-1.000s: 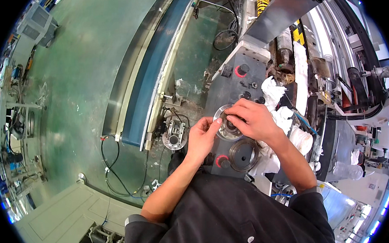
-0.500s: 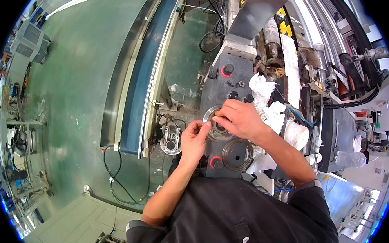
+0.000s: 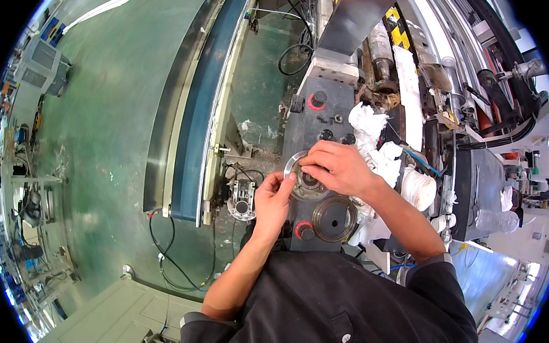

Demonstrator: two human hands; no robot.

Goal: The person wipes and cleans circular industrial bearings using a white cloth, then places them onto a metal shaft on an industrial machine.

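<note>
A shiny metal ring (image 3: pixel 290 164) sits over a round recess in a dark grey machine block (image 3: pixel 296 117), partly covered by my fingers. My left hand (image 3: pixel 273 202) pinches the ring's left edge between thumb and fingers. Across from it, my right hand (image 3: pixel 341 168) has its fingers bent and pressed together at the ring's upper right side, its fingertips over the opening. Inside the ring a smaller round part (image 3: pixel 309 181) shows, half hidden by the right hand. Just nearer to me lies a second round metal disc (image 3: pixel 334 219) with a dark centre hole.
Black knobs with red collars (image 3: pixel 317 100) stand up from the block. White rags (image 3: pixel 379 153) and a white roll (image 3: pixel 418 190) lie to the right, beside rollers. A blue conveyor belt (image 3: pixel 204 113) runs at left, and a round metal fitting (image 3: pixel 243 204) sits between it and the block.
The view has shifted slightly. Both hands keep nearly the same hold at the ring, with only small finger movement.
</note>
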